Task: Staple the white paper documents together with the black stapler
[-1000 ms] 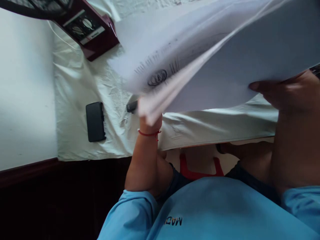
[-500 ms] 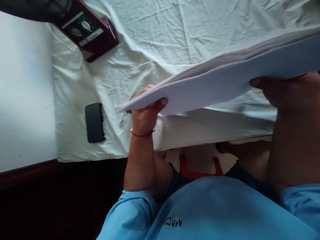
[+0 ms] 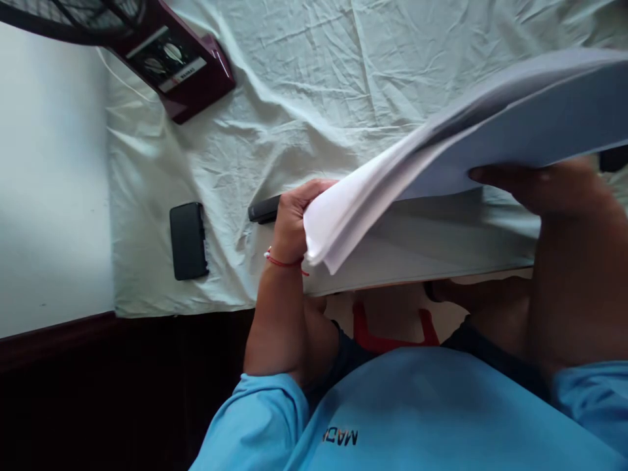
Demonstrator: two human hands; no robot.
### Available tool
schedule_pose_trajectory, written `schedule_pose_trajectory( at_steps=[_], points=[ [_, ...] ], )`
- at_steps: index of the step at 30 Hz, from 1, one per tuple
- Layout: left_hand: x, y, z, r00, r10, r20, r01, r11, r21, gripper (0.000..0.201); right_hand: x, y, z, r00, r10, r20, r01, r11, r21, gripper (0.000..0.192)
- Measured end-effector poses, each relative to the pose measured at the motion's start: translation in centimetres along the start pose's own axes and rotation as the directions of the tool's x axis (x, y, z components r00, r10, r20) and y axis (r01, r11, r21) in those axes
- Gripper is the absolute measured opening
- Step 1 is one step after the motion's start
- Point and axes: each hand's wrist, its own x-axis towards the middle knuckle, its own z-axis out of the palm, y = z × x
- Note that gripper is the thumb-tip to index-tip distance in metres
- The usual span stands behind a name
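Paper stack (image 3: pixel 490 131) corner now drooped; both hands, left (image 3: pixel 294 219) & right (image 3: pixel 540 190), gripping it.

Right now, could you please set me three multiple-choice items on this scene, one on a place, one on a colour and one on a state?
1. Where does the black phone lie?
A. On the pale cloth, to the left of the left hand
B. On top of the stack of papers
C. On the maroon fan base

2. What colour is the thread on the left wrist?
A. Green
B. Red
C. Yellow

3. How is the stack of papers held?
A. Flat on the cloth
B. Rolled into a tube
C. Lifted off the cloth, both hands gripping it

Key: 1 A, the phone rests on cloth beside that hand; 2 B, the wrist thread is red; 3 C, the right hand grips the other side.
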Motion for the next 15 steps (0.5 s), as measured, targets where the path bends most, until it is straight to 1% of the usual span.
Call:
schedule_pose_trajectory(
  at_steps=[1, 3, 4, 5, 8, 10, 13, 15],
  points=[
    [0.0, -0.4, 0.1, 0.998, -0.014, -0.057, 0.014, 1.0, 0.012, 0.03, -0.1, -0.3, 0.0, 1.0, -0.025, 0.0, 0.025, 1.0, 0.016, 0.044],
    [-0.1, -1.1, 0.4, 0.984, -0.031, -0.176, 0.031, 1.0, -0.008, 0.035, -0.3, -1.0, 0.1, 0.998, -0.066, 0.01, 0.065, 0.993, 0.102, 0.044],
    [0.0, -1.3, 0.6, 0.975, -0.049, -0.218, 0.04, 0.998, -0.047, 0.037, -0.5, -1.2, 0.1, 0.997, -0.068, 0.026, 0.063, 0.985, 0.163, 0.044],
    [0.0, -1.3, 0.8, 0.969, -0.08, -0.235, 0.057, 0.993, -0.102, 0.039, -0.6, -1.5, 0.2, 0.997, -0.06, 0.054, 0.047, 0.975, 0.218, 0.044],
    [0.3, -0.9, 1.4, 0.953, -0.224, -0.203, 0.16, 0.944, -0.289, 0.047, -1.0, -2.4, 0.4, 0.988, -0.018, 0.156, -0.037, 0.938, 0.345, 0.04],
    [0.5, -0.6, 1.8, 0.938, -0.298, -0.179, 0.217, 0.903, -0.37, 0.05, -1.1, -2.9, 0.6, 0.983, 0.02, 0.183, -0.094, 0.909, 0.407, 0.04],
    [0.7, -0.5, 2.1, 0.927, -0.329, -0.18, 0.224, 0.871, -0.437, 0.052, -1.2, -3.3, 0.7, 0.985, 0.068, 0.156, -0.133, 0.879, 0.459, 0.049],
    [0.8, -0.7, 2.3, 0.926, -0.321, -0.199, 0.206, 0.87, -0.448, 0.052, -1.1, -3.1, 0.6, 0.988, 0.053, 0.148, -0.117, 0.872, 0.475, 0.052]
  ],
)
